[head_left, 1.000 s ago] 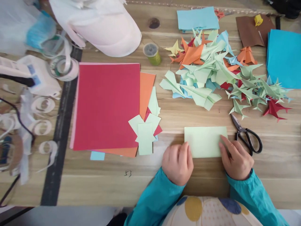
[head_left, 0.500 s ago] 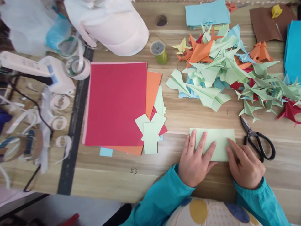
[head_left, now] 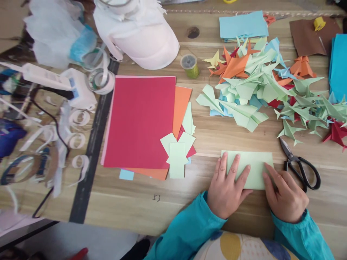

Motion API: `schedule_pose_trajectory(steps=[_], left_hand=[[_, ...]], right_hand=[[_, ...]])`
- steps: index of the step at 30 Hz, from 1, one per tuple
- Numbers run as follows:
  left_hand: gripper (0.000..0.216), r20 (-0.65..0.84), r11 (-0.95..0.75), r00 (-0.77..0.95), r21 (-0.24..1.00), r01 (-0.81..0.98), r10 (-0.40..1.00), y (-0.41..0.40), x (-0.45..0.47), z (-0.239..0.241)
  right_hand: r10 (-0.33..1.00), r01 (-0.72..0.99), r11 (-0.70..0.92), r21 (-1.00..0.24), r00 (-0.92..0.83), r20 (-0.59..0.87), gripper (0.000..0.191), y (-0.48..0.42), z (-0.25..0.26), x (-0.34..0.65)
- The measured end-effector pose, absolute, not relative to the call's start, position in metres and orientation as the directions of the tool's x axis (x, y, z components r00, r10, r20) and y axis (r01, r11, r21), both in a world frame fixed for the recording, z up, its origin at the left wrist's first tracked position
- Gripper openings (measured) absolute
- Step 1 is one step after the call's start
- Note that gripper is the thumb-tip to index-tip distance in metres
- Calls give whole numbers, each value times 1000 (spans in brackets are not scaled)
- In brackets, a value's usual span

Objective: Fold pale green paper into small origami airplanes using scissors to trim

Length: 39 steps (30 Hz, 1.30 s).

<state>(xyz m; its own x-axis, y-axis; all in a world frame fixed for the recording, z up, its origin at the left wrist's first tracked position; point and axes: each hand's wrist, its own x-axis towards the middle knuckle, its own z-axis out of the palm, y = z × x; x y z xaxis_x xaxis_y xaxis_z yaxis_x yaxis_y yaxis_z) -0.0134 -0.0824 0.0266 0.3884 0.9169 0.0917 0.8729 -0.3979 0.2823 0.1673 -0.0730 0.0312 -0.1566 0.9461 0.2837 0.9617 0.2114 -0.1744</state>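
A folded light green paper rectangle [head_left: 256, 164] lies on the wooden table [head_left: 211, 139] near its front edge. My left hand [head_left: 227, 187] rests on the paper's left part with fingers stretched flat and spread. My right hand [head_left: 284, 195] presses the paper's right end with an extended fingertip, the other fingers curled. Neither hand holds anything. Black scissors [head_left: 300, 166] lie just right of my right hand.
A heap of folded paper shapes [head_left: 260, 86] in green, orange, blue and red fills the back right. Red [head_left: 141, 121] and orange sheets with small green scraps [head_left: 177, 151] lie to the left. A thread spool [head_left: 190, 65], a white cap [head_left: 138, 32] and tape rolls [head_left: 100, 77] sit further left.
My left hand went from a closed fist at the paper's left edge to fingers spread flat on the paper. The view shifted slightly; my right hand stays on the right end.
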Motion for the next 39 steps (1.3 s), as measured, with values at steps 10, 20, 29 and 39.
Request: schedule_pose_trajectory(steps=[10, 20, 29, 39], left_hand=[[67, 101, -398, 386, 272, 876, 917, -82, -13, 26], [62, 117, -397, 380, 287, 872, 918, -81, -13, 26], [61, 110, -395, 380, 289, 872, 918, -80, -13, 28], [60, 110, -389, 373, 290, 875, 921, -80, -13, 29]], right_hand=[[950, 965, 204, -163, -154, 272, 33, -74, 29, 167], [962, 966, 188, -179, -145, 231, 28, -73, 32, 164], [969, 976, 159, -149, -125, 214, 30, -75, 33, 161], [971, 981, 139, -135, -108, 215, 33, -75, 32, 160]])
